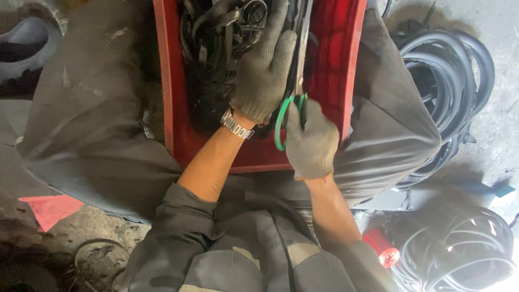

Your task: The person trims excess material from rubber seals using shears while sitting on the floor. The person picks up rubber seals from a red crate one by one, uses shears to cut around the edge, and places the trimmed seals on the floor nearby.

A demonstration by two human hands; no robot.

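Observation:
A red plastic crate (172, 97) rests between my knees and holds a tangle of black rubber strips (213, 48). My left hand (265, 70), in a grey knit glove with a metal watch at the wrist, lies over a black rubber strip (298, 21) at the crate's middle and holds it. My right hand (311, 143), also gloved, grips the green handles of a pair of scissors (281, 121). The scissor blades run upward beside my left hand along the strip and are partly hidden.
Coils of black rubber tubing (454, 75) lie on the concrete floor at the right, with more coils (459, 254) at the lower right. A red cylindrical object (381, 246) sits by my right elbow. A red scrap (51, 208) lies at the lower left.

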